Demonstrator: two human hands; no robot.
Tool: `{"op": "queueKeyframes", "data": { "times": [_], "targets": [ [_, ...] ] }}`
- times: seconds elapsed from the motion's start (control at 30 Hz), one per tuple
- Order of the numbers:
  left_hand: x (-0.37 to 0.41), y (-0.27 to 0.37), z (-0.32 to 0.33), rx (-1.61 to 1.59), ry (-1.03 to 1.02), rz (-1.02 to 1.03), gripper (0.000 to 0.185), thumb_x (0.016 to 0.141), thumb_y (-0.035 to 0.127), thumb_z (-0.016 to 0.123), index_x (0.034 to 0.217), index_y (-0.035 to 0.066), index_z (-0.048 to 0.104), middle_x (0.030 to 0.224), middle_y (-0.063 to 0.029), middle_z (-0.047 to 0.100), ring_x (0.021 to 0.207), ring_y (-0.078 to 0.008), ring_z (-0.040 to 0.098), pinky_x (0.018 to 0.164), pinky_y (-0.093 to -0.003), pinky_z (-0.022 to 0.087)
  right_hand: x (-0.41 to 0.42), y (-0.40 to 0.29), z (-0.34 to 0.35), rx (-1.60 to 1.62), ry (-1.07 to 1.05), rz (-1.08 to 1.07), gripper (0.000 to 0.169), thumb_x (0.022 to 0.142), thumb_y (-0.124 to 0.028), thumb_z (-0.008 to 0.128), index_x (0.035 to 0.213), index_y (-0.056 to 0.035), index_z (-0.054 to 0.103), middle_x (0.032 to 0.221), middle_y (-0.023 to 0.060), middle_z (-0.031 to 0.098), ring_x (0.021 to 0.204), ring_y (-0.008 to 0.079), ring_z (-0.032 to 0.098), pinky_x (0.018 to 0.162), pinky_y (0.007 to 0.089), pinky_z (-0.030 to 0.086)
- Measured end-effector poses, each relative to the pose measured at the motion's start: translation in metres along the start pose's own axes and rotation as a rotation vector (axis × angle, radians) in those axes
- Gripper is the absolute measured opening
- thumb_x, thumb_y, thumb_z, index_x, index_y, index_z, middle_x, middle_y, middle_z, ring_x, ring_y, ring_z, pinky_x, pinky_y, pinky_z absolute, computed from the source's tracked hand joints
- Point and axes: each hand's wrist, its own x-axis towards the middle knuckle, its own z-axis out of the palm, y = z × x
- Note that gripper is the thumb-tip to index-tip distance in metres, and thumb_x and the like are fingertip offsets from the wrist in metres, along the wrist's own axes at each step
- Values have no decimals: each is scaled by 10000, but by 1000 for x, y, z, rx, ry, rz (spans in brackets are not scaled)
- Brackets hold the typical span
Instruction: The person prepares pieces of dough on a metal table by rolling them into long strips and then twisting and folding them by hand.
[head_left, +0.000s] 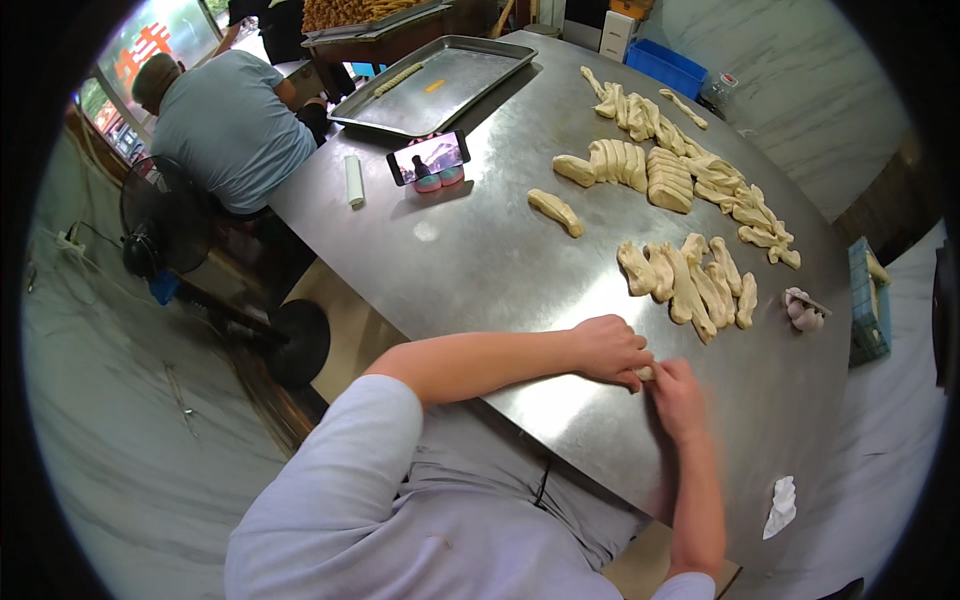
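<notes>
Close to the near edge of a steel table (480, 277), my left hand (611, 351) and my right hand (675, 394) meet around a small dough piece (643, 372), mostly hidden by the fingers. Just beyond them lies a group of flattened dough strips (682, 289). Farther off are sliced dough pieces (618, 163), a second sliced block (669, 180), and a long row of twisted dough strips (720, 176). One single dough piece (555, 212) rests apart, left of the others.
A metal baking tray (480, 79) holding a twisted dough stick (399, 79) stands at the far left. Near it are a propped phone (427, 157) and a pale green bar (354, 181). A crumpled tissue (781, 507) lies right. Another person (225, 127) sits beyond the table's left edge, near a fan (161, 217).
</notes>
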Motion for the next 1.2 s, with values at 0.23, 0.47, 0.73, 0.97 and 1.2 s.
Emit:
{"op": "queueKeyframes", "data": {
  "times": [0.23,0.47,0.73,0.97,1.2],
  "targets": [
    [24,1,16,-27,-39,-4,515,992,612,687,1002,97,685,908,-113,701,863,-371,732,777,-515,565,-18,9,-10,51,25,122,352,887,-54,826,1235,-45,774,1098,110,689,1047,330,670,894,426,569],
    [52,2,25,-97,-40,-6,540,984,628,684,1014,89,696,920,-122,719,883,-383,738,781,-525,565,-27,30,-22,38,44,148,360,865,-28,831,1220,-51,777,1062,103,699,1007,328,668,871,428,565],
    [-36,12,-36,50,-202,-100,534,925,632,747,989,103,716,957,-113,746,914,-353,757,802,-510,594,39,-6,-50,133,-398,77,288,879,-109,825,1165,-102,794,1086,123,680,1082,344,657,965,462,540],
    [-142,-103,-290,849,865,-425,507,960,489,788,1270,96,702,1232,-108,726,1193,-348,670,1038,-473,530,227,-118,-94,321,592,-77,423,980,-69,748,1401,-72,704,1442,204,676,1404,370,617,1183,445,493],
    [-167,-103,-163,332,569,-548,378,1008,326,786,1280,73,717,1267,-164,734,1206,-392,680,1033,-494,542,104,-59,20,218,119,-22,324,972,-104,758,1292,-54,747,1465,167,664,1435,391,581,1184,466,499]
  ]
}}
